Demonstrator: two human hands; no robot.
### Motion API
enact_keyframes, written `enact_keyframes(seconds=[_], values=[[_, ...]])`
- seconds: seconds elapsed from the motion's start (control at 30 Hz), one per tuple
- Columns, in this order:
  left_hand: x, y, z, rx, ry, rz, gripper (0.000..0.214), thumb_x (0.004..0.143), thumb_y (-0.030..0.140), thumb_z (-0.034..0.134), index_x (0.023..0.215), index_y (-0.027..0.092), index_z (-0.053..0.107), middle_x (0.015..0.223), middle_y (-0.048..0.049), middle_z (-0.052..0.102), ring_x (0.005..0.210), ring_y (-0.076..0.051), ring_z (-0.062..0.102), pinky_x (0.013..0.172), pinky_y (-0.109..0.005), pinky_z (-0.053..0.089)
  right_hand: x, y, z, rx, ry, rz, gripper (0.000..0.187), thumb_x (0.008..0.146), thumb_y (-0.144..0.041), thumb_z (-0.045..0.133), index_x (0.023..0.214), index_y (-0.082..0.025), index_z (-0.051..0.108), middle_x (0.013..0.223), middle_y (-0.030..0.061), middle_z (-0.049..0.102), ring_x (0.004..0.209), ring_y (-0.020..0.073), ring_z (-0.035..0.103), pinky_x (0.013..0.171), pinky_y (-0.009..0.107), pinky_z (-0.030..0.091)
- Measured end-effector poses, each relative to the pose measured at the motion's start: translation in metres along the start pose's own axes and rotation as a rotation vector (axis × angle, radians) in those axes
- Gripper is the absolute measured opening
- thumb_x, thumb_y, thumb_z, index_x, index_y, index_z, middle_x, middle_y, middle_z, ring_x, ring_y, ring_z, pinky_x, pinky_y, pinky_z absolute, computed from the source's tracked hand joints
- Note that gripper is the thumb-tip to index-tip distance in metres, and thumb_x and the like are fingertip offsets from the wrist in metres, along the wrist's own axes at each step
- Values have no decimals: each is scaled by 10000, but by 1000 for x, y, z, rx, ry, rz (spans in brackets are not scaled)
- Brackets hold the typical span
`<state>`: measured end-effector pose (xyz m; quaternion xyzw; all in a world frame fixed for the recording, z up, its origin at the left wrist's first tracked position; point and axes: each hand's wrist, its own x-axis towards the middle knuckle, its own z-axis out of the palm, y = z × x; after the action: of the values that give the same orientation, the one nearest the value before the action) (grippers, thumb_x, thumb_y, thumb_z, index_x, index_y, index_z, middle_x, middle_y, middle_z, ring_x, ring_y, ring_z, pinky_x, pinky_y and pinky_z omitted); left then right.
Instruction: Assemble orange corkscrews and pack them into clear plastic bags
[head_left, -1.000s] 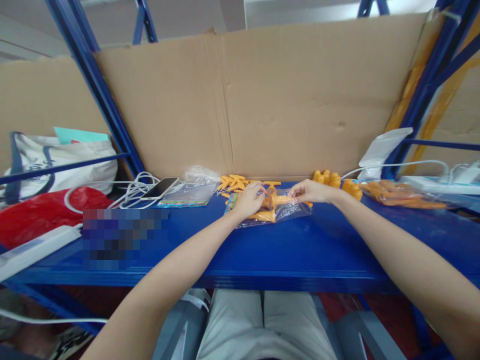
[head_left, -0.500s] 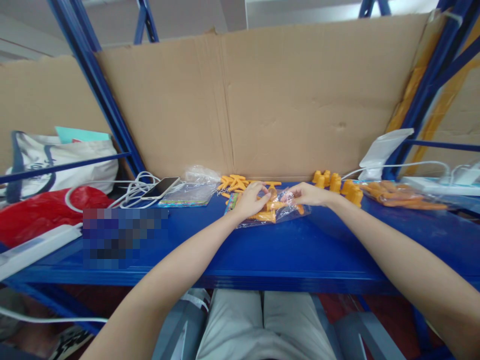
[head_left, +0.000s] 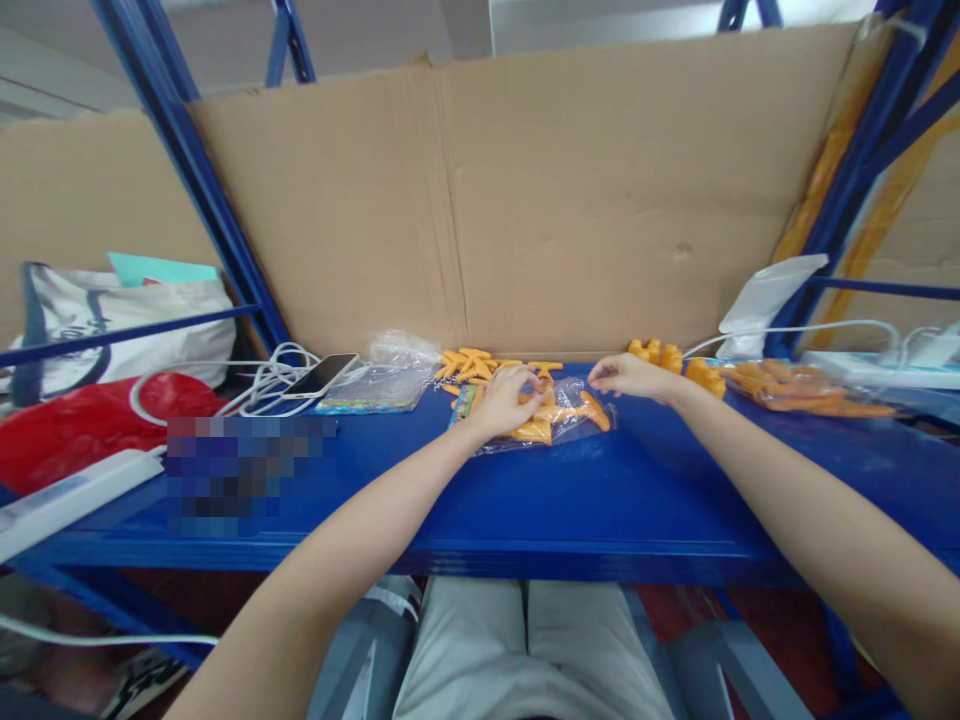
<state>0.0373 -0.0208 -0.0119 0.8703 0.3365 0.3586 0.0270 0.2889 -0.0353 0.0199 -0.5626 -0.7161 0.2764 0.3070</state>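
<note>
A clear plastic bag with several orange plastic pieces inside lies on the blue table. My left hand rests over the bag's left part, fingers curled onto its film. One curved orange piece lies at the bag's right end. Just above and right of that end is my right hand, fingers slightly bent and apart, with nothing visible in them. Behind my left hand lies a pile of thin orange pieces. Chunky orange pieces stand partly hidden behind my right wrist.
Flat clear bags and a phone lie to the left, near white cables. A filled bag of orange pieces lies at the right. A cardboard sheet closes off the back of the blue table.
My right hand has come away from the bag, moving slightly up and right. The curved orange piece at the bag's right end now shows fully. My left hand stays in place.
</note>
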Motion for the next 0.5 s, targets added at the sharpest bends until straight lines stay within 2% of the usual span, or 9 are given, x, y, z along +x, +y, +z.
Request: enact_keyframes(seconds=[0.1, 0.17, 0.23, 0.37, 0.5], values=[[0, 0, -1, 6, -8, -5, 138, 784, 224, 639, 917, 208, 605, 1171, -72, 628, 1195, -261, 521, 1031, -468, 405, -3, -2, -3, -110, -87, 66, 396, 696, -548, 699, 651, -157, 658, 710, 114, 672, 632, 191, 563, 592, 322, 451], [0, 1, -1, 6, -11, -11, 138, 783, 223, 640, 916, 208, 604, 1174, -70, 626, 1195, -260, 520, 1032, -468, 403, -6, -4, -3, -96, -182, 77, 481, 693, -628, 669, 661, -148, 663, 685, 124, 670, 581, 172, 542, 551, 302, 431], [0, 1, -1, -1, -10, -17, 137, 783, 218, 640, 914, 207, 602, 1176, -70, 625, 1200, -258, 518, 1039, -468, 397, -9, -6, -2, -55, -222, 82, 513, 664, -657, 680, 701, -145, 677, 658, 116, 664, 553, 160, 536, 533, 290, 423], [0, 1, 0, -43, 26, -35, 78, 825, 198, 587, 903, 208, 594, 1167, -65, 631, 1176, -236, 537, 1055, -463, 378, -11, -9, 3, 53, -246, 129, 467, 595, -590, 761, 726, -149, 680, 583, 71, 628, 516, 137, 520, 538, 286, 417], [2, -3, 1, -115, 84, -68, 101, 878, 175, 493, 900, 201, 589, 1089, -56, 658, 1106, -205, 578, 1036, -426, 404, -9, -6, 9, 228, -196, 160, 371, 644, -465, 781, 684, -127, 633, 526, 44, 570, 519, 113, 499, 565, 288, 393]])
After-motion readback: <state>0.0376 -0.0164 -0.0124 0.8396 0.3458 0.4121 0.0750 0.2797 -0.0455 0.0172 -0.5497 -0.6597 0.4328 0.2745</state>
